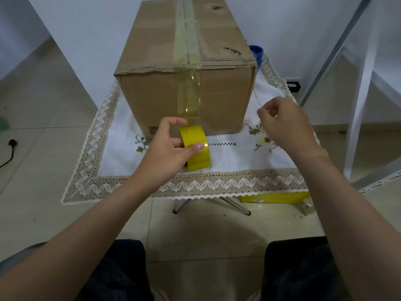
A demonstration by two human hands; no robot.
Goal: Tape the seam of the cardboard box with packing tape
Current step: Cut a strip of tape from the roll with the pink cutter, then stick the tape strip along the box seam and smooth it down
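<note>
I'm seeing the box [225,98] sitting on the tablecloth [238,157], the tape roll [196,148] being held just before it by the left hand [165,151], the right hand [286,124] hovering to its right.

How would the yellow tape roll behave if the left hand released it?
The tape roll is held on its round edge by the left hand, so it would probably roll or tip. The strip running to the box would likely tether it.
</note>
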